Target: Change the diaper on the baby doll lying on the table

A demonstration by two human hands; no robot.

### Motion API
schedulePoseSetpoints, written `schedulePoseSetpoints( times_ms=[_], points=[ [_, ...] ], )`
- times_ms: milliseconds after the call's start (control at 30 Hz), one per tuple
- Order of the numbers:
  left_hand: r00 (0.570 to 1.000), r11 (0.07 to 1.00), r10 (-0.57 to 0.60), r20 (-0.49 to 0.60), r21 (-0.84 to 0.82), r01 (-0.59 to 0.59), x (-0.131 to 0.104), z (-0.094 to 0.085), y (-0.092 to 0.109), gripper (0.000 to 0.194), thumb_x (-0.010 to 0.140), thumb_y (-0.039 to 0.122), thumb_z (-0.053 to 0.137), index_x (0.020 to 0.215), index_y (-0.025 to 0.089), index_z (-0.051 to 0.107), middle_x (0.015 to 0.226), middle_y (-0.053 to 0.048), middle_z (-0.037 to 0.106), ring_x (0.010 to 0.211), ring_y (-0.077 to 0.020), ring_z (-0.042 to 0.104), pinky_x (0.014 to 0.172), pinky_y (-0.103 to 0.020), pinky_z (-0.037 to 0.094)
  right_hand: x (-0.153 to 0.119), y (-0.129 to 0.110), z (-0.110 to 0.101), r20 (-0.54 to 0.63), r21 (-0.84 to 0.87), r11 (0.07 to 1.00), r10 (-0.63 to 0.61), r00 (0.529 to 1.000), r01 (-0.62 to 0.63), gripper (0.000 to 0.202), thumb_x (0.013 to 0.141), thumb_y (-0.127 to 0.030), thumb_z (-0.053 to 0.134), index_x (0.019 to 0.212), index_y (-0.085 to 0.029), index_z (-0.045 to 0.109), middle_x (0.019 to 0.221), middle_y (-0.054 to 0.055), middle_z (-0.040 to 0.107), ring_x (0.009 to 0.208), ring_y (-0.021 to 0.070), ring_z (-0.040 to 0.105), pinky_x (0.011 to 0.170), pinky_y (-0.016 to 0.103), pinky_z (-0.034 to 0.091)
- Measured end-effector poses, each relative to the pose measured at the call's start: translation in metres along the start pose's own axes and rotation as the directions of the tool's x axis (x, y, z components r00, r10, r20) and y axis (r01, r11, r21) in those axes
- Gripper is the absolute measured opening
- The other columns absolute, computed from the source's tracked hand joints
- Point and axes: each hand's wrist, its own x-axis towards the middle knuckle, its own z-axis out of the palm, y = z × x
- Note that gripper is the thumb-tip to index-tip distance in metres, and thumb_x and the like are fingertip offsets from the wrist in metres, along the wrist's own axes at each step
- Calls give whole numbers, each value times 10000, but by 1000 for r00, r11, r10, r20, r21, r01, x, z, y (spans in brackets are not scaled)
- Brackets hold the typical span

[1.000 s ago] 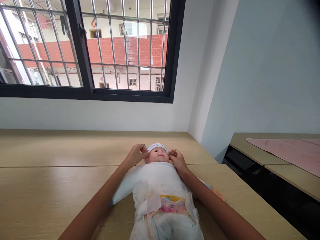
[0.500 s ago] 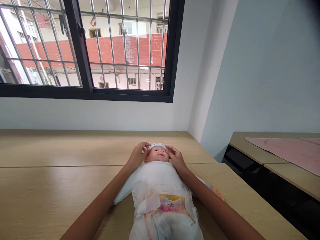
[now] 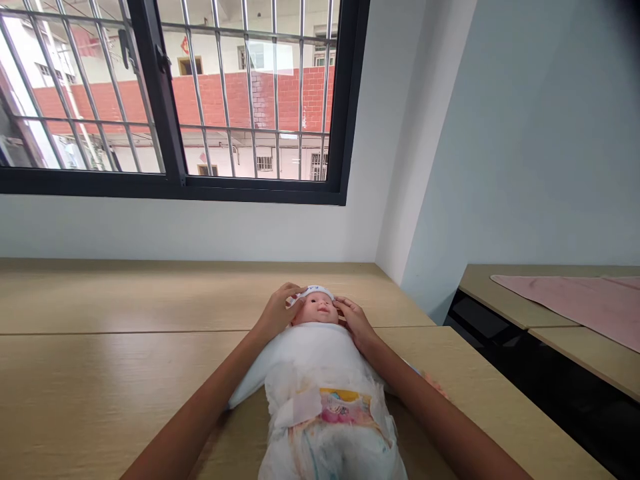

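Note:
A baby doll (image 3: 319, 309) lies on its back on the wooden table (image 3: 125, 380), its head toward the window. It wears a white top (image 3: 313, 347), a printed diaper (image 3: 345, 408) and a white headband (image 3: 319, 289) with dark marks. My left hand (image 3: 281, 308) is at the left side of the head, thumb and fingers pinching the band's edge. On the other side, my right hand (image 3: 354, 319) rests its slightly spread fingers against the head by the band's end. Part of a doll hand shows beyond my right forearm.
Behind the table is a white wall with a dark-framed, barred window (image 3: 260, 193). To the right, past a dark gap, another table (image 3: 490, 293) bears a pink cloth (image 3: 580, 297).
My left fingers have shifted slightly right along the headband. My right fingers have slid a little down and outward from the band. The doll's head has turned very slightly.

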Motion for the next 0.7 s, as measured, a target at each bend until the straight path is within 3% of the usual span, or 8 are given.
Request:
schedulePoseSetpoints(
  times_ms=[100, 200, 300, 400, 700],
  points=[
    [997, 998, 56, 60, -5, -56, 0, 3, 3, 433, 914, 415, 406, 1215, 190, 622, 1287, -107, 579, 1201, -233, 538, 1038, -385, 439, -1, -5, 5, 18, -64, 976, -208, 978, 208, 329, 671, -375, 654, 950, -207, 703, 1102, 59, 682, 1078, 244, 598, 919, 357, 484],
    [983, 998, 61, 174, 5, -63, 0, 6, 9, 530, 959, 467, 309, 1378, 193, 481, 1495, -66, 397, 1403, -215, 330, 1192, -399, 242, -6, -10, 8, 153, -153, 901, -384, 910, 406, 370, 784, -400, 578, 1082, -217, 699, 1233, 58, 633, 1225, 234, 516, 1096, 390, 353],
    [958, 996, 64, 280, 48, -80, -1, 8, 14, 580, 980, 498, 230, 1465, 204, 349, 1563, -14, 230, 1469, -190, 116, 1221, -399, 144, -11, -12, 8, 317, -158, 863, -415, 853, 479, 425, 868, -419, 491, 1222, -236, 639, 1365, 34, 540, 1330, 205, 419, 1167, 393, 251],
    [951, 991, 60, 303, 96, -93, -3, 10, 17, 609, 984, 517, 189, 1485, 191, 306, 1570, -15, 196, 1471, -189, 63, 1226, -389, 122, -13, -13, 7, 385, -175, 840, -422, 821, 514, 454, 903, -435, 450, 1286, -237, 591, 1418, 19, 485, 1377, 186, 354, 1193, 390, 189],
    [946, 992, -69, 317, 126, 30, 1, 22, 10, 713, 945, 585, 168, 1518, 161, 187, 1593, -42, 42, 1469, -190, -37, 1220, -399, 14, -13, -13, 6, 214, -417, 792, -392, 895, 446, 515, 915, -551, 413, 1224, -209, 641, 1318, 56, 579, 1277, 225, 492, 1120, 373, 327]
  ],
)
